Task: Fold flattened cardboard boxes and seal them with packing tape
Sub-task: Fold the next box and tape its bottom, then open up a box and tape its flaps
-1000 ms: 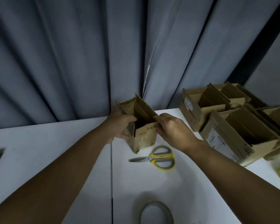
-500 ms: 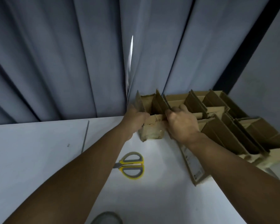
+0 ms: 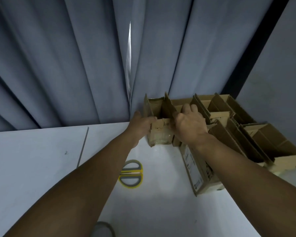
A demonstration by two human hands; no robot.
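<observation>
- A grey-blue curtain [image 3: 75,65] hung in deep folds behind everything, with a thin bright slit where two panels met.
- The white table [image 3: 32,168] ran under it up to the curtain's foot, with a dark seam [image 3: 83,146] crossing its top on the left.
- A cluster of open boxes [image 3: 272,147] sat along the right side of the table with their flaps standing up. The nearest one showed a printed label on its side.
- The small cardboard box [image 3: 161,132] stood on the table at the far edge, against the curtain and touching the left end of that cluster. Its top was open and its flaps were upright.
- The left hand [image 3: 141,123] gripped the box's left side, with the thumb hooked over the front rim.
- The right hand [image 3: 190,125] gripped the box's right side, fingers curled down over the upper edge where the box met its neighbour.
- Yellow-and-grey scissors [image 3: 131,173] lay flat on the table, nearer than the box and partly hidden under the left forearm.
- A grey tape roll [image 3: 102,228] showed only in part at the bottom edge, well apart from the box.
</observation>
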